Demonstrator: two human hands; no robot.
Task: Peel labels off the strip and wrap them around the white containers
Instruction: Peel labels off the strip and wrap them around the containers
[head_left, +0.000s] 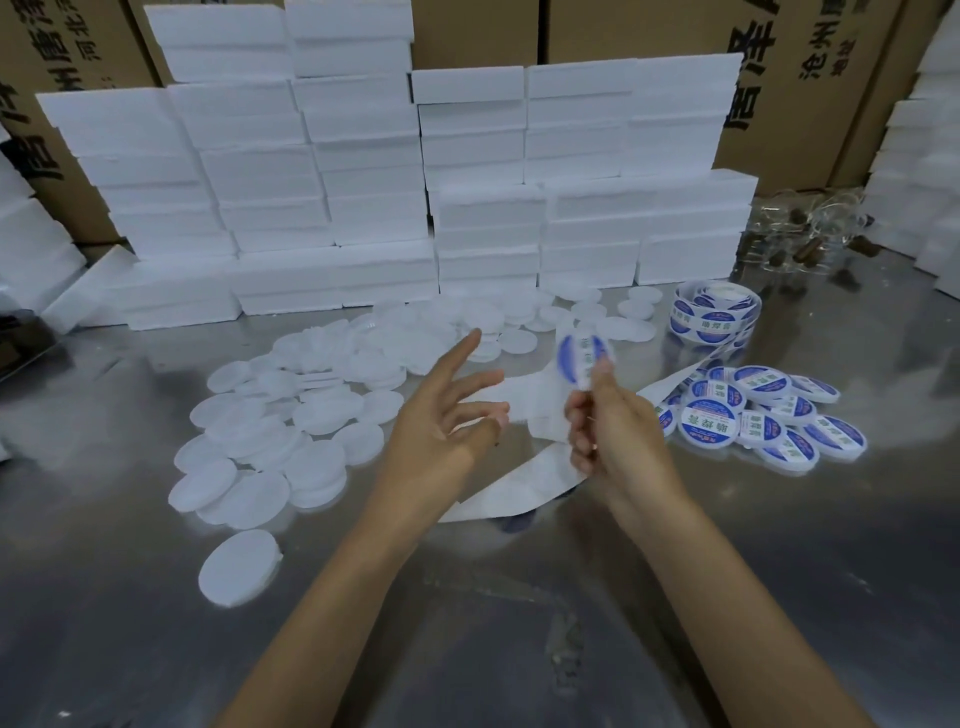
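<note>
One label (584, 357), round with blue and white print, is held up above the bench (675, 597), pinched at its lower edge by the fingers (602, 375) of the right hand (615, 441); motion blur hides whether it is fully free of the backing strip (524, 467), which trails from beneath that hand across the bench. Judged by appearance, the label is thin, limp and adhesive on one face; it should be held by the edge only, since it would likely fold onto itself or stick to skin. The left hand (441, 415) is spread open with straight fingers and holds nothing, near the unlabelled white containers (270, 431). These flat, round pieces lie in a loose heap to the left and appear light and rigid enough to grip by the rim. Labelled containers (753, 410) are piled to the right, just in front of the label roll (714, 312). The bench is bare reflective metal, probably slippery, so light parts may skid. Stacked white foam boxes (363, 182) stand behind, with printed cardboard cartons (800, 78) behind them.
</note>
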